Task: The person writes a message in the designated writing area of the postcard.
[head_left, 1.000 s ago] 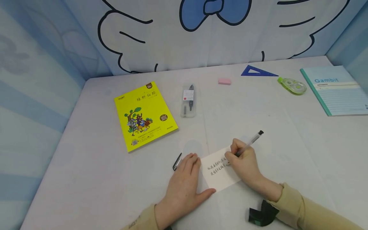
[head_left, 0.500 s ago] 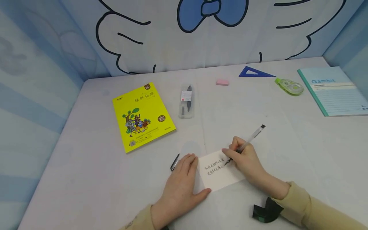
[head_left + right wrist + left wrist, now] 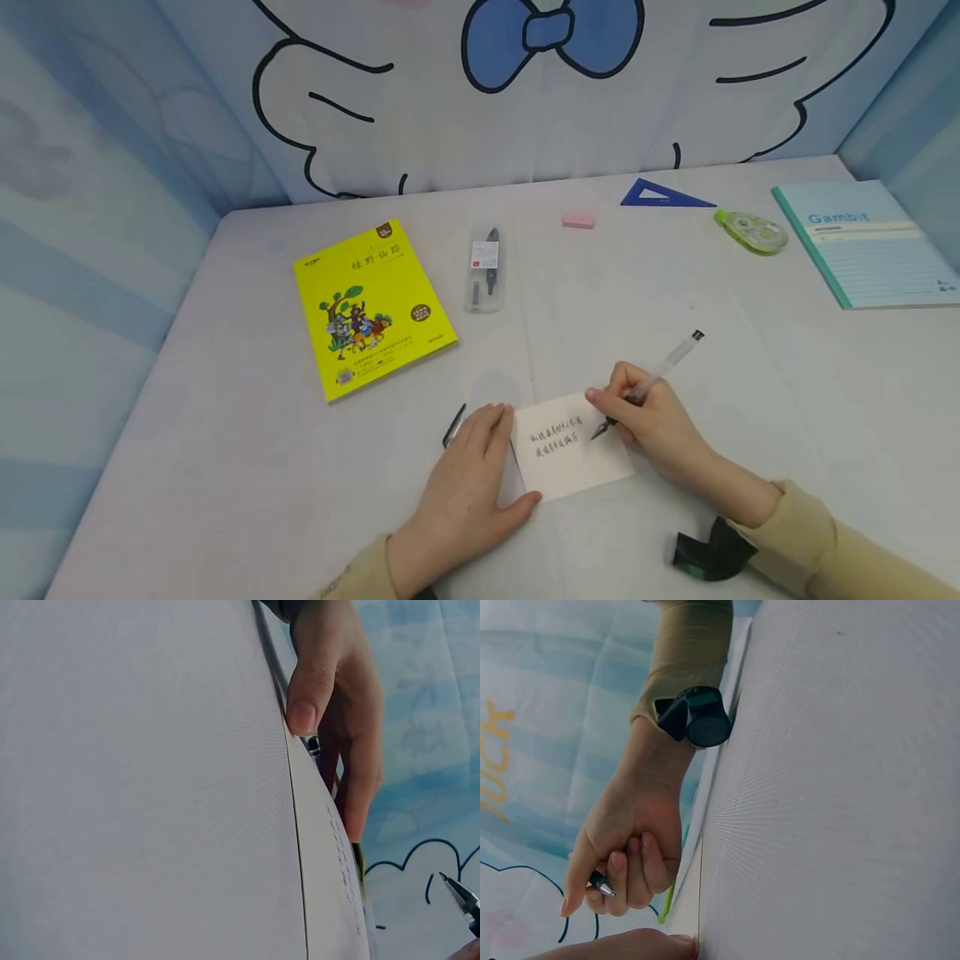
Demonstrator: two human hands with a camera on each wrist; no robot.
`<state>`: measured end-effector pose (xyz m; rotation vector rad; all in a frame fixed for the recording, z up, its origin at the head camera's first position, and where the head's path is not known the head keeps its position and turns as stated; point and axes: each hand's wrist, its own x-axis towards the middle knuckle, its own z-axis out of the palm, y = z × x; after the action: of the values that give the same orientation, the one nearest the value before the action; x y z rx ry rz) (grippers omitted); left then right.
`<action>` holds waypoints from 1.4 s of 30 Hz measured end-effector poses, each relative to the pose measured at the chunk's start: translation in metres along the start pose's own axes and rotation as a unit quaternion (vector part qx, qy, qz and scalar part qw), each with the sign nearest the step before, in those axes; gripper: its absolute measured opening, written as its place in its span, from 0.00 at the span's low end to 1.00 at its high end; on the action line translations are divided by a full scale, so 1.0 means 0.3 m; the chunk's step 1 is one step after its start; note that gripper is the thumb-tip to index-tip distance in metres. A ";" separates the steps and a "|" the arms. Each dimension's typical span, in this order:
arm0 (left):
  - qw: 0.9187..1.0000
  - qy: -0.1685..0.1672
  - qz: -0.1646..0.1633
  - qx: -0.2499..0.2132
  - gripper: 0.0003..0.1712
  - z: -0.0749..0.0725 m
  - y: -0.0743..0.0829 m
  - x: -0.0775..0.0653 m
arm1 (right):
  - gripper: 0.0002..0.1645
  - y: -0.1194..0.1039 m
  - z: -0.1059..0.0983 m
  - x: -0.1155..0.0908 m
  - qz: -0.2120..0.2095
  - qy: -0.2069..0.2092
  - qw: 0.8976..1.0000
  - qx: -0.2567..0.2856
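In the head view, my right hand [image 3: 660, 425] pinches a gel pen [image 3: 678, 354] between thumb and fingers. Its bare tip points down at a small white card [image 3: 577, 471] with two lines of handwriting. The right wrist view shows the pen tip [image 3: 450, 885] raised clear of the card [image 3: 319, 862]. My left hand [image 3: 465, 492] lies flat with straight fingers, fingertips and thumb resting on the card's left edge. A clear pen cap [image 3: 454, 425] with a black clip lies beside the left fingers, partly hidden by them.
A yellow book [image 3: 375, 312] lies to the left, and a compass in a clear case [image 3: 484, 267] beside it. Farther back are a pink eraser [image 3: 578, 220], a blue set square [image 3: 663, 195], a green correction tape [image 3: 752, 232] and a notebook [image 3: 866, 242]. A fabric backdrop [image 3: 600, 125] borders the table.
My right hand has shifted right and slightly down over the card, uncovering more of the writing and the pen tip. The left hand stays on the card's edge.
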<state>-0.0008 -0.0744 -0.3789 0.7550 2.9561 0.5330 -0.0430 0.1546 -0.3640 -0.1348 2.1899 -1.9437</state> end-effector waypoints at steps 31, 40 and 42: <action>0.999 0.007 -0.031 -0.008 0.55 -0.029 0.015 0.001 | 0.20 0.001 -0.042 -0.034 0.007 -0.035 0.987 0.159; 0.999 0.026 -0.030 -0.030 0.56 -0.037 0.011 0.007 | 0.20 0.008 -0.045 -0.035 -0.003 -0.054 0.984 0.169; 0.998 0.030 -0.039 -0.035 0.52 -0.045 0.006 0.007 | 0.20 0.010 -0.046 -0.035 -0.006 -0.057 0.983 0.172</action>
<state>-0.0037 -0.0763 -0.3655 0.6266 2.9877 0.6617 -0.0356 0.1706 -0.3645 -0.1984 1.7546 -2.2252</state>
